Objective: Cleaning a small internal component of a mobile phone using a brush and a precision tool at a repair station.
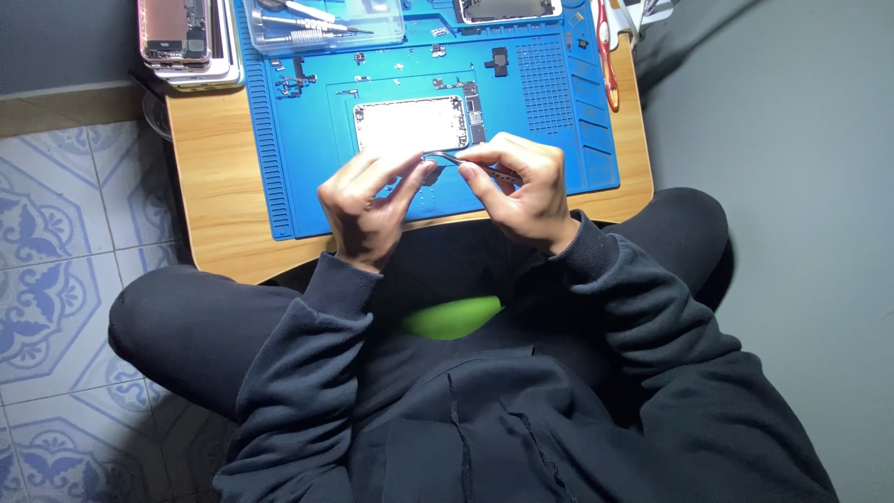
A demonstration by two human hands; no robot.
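Note:
An opened phone body (410, 124) lies on a blue work mat (307, 177) on a small wooden table (209, 186). My right hand (521, 186) grips metal tweezers (445, 157) whose tips point left. My left hand (368, 200) meets them, its thumb and forefinger pinched on a small dark part at the tweezers' tip, just in front of the phone body. Both hands hover over the mat's near edge.
A clear tool box (326, 20) with screwdrivers sits at the mat's far side. Stacked phone housings (186, 42) lie at the table's far left corner. Small screws and parts are scattered on the mat. Red-handled scissors (607, 56) lie far right. Tiled floor lies left.

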